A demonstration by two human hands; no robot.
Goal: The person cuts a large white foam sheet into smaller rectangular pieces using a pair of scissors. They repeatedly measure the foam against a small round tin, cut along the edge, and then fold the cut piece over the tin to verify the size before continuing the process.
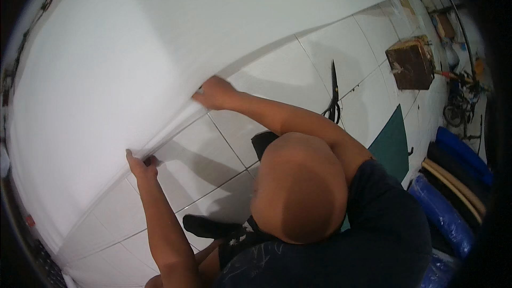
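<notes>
A large white sheet (90, 85), thin and cloth-like, spreads over the tiled floor and fills the upper left. My left hand (143, 166) grips its near edge, thumb on top and fingers folded beneath. Farther along the same edge, to the right, my right hand (216, 93) is closed on the sheet; its fingertips are partly hidden and slightly blurred. Between the two hands the edge runs in a loose fold just over the tiles. Black-handled scissors (334, 93) lie on the floor beyond my right forearm.
My bent knee (298, 186) rises in front of me, and my dark-socked foot (208, 226) rests on the tiles. A dark green sheet (392, 146) lies at right. Behind it are rolled materials (442, 208) in blue plastic and a brown block (410, 64).
</notes>
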